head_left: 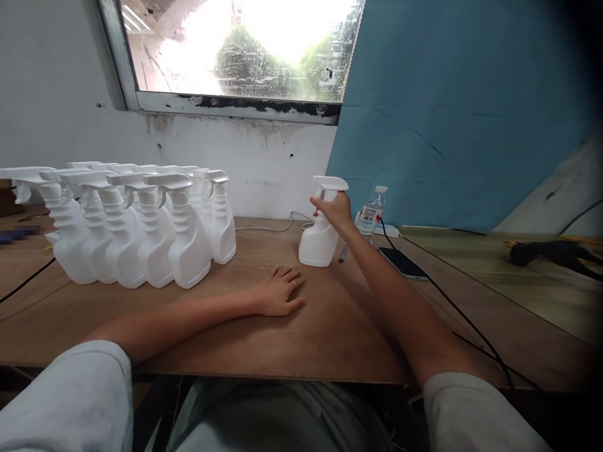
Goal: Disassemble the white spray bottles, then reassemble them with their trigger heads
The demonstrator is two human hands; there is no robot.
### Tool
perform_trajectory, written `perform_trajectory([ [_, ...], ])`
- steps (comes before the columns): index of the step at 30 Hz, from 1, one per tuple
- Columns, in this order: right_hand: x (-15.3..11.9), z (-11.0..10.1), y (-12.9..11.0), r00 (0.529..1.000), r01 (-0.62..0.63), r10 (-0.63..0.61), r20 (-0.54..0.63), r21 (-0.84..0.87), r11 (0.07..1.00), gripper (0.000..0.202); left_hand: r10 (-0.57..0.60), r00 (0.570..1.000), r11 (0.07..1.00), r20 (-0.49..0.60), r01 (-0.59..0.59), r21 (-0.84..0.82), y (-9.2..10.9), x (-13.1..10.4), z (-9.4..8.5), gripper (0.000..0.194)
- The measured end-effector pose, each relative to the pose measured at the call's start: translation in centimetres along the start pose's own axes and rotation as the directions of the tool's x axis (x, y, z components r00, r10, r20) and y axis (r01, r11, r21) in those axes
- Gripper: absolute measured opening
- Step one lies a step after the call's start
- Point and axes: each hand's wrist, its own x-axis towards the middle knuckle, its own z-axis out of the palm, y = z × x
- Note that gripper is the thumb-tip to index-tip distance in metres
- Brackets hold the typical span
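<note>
A white spray bottle (316,243) stands upright on the brown table, right of the middle. My right hand (335,208) grips it around the neck, just below the white trigger head; the fingers behind the neck are partly hidden. Flat on the tabletop, nearer to me, lies my left hand (281,291) with its fingers spread and a ring on one of them. It holds nothing and is apart from the bottle. To the left, several more white spray bottles (188,254) are packed upright in close rows, their trigger heads pointing left.
Behind my right forearm are a clear plastic water bottle (371,213) and a dark phone (402,262). A black cable (464,319) runs over the table (245,348) at the right. A thin pale cable (271,228) lies by the wall, below the window.
</note>
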Motion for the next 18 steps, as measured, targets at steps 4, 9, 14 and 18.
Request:
perform_trajectory([
  [4,-0.1,0.1,0.0,1.0,-0.001,0.0,-0.024,-0.019,1.0,0.027,0.165,0.986,0.985,0.016,-0.164,-0.048,2.6,-0.7,0.1,0.064],
  [9,-0.5,1.1,-0.7,0.997,0.016,-0.025,0.068,0.135,0.991,0.039,0.346,0.938,0.935,0.018,-0.343,-0.095,5.8,-1.2,0.6,0.064],
  [14,-1.2,5.0,-3.1,0.988,0.022,-0.053,0.146,0.206,0.978,0.039,0.418,0.908,0.904,0.013,-0.415,-0.099,7.3,-1.6,0.9,0.064],
  [18,-1.8,9.2,-5.4,0.977,0.004,-0.059,0.204,0.256,0.967,0.043,0.532,0.847,0.846,-0.012,-0.532,-0.023,7.9,-1.9,1.0,0.057],
])
